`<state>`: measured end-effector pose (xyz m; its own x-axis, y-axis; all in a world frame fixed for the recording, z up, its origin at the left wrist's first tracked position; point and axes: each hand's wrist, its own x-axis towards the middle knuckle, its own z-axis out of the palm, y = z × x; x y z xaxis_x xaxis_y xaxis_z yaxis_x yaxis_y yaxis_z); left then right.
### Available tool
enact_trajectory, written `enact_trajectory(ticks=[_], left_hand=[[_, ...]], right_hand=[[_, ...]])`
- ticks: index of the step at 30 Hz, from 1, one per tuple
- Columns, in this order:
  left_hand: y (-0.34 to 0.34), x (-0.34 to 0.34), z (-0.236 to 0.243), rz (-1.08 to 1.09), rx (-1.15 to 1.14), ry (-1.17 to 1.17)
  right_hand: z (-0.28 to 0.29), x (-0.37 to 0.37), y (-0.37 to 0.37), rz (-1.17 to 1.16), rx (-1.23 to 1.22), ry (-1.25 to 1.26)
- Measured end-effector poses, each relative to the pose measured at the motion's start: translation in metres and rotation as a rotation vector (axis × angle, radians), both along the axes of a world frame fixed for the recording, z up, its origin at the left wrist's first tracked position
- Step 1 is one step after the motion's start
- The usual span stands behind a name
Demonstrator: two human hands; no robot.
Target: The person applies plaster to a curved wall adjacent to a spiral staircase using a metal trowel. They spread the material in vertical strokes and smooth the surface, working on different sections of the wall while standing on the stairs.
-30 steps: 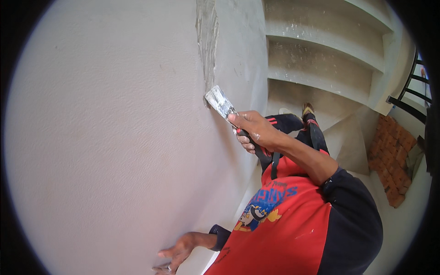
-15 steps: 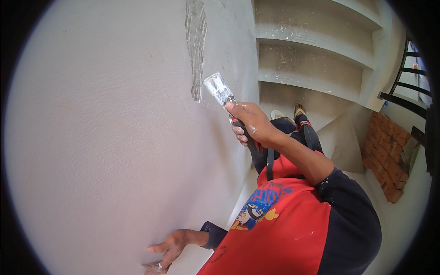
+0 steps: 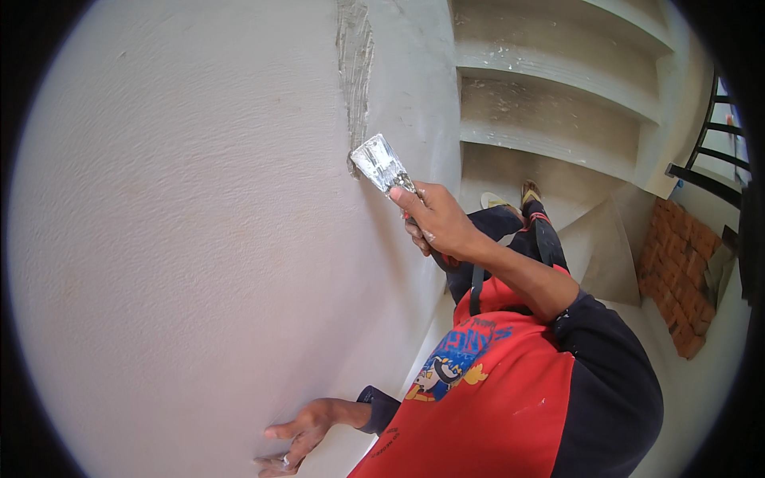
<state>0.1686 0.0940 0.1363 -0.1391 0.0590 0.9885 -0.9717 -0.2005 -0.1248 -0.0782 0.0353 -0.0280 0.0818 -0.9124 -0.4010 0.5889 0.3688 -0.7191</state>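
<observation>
The right grip (image 3: 445,219) is wrapped around the scraper (image 3: 381,163), at 12 o'clock by the grey strip (image 3: 355,72) on the wall (image 3: 191,239). The left grip (image 3: 304,432), at 7 o'clock, is spread apart. Looks like smoothing; next needs a flat wipe.

Your scraper blade (image 3: 380,162) looks metal, smeared white; the wall (image 3: 183,255) at left, matt and lightly rough; your shirt (image 3: 486,398), cloth.

Grey stairs (image 3: 550,99), orange bricks (image 3: 673,275), black railing (image 3: 708,184)
</observation>
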Motion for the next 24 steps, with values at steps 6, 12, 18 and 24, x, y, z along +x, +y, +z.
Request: enact_trajectory(ticks=[6, 12, 18, 24], left_hand=[[0.002, -0.003, 0.003, -0.043, 0.024, -0.009], [-0.004, -0.010, -0.002, -0.006, 0.034, 0.018], [-0.002, -0.020, 0.003, 0.009, 0.020, 0.005], [-0.001, -0.025, 0.007, 0.059, 0.039, -0.052]], right_hand=[[0.016, -0.017, -0.002, 0.174, 0.192, -0.401], [0.023, -0.039, -0.026, -0.009, 0.083, -0.540], [0.004, -0.028, -0.008, -0.103, 0.037, -0.070], [-0.005, -0.007, 0.003, -0.052, 0.060, -0.134]])
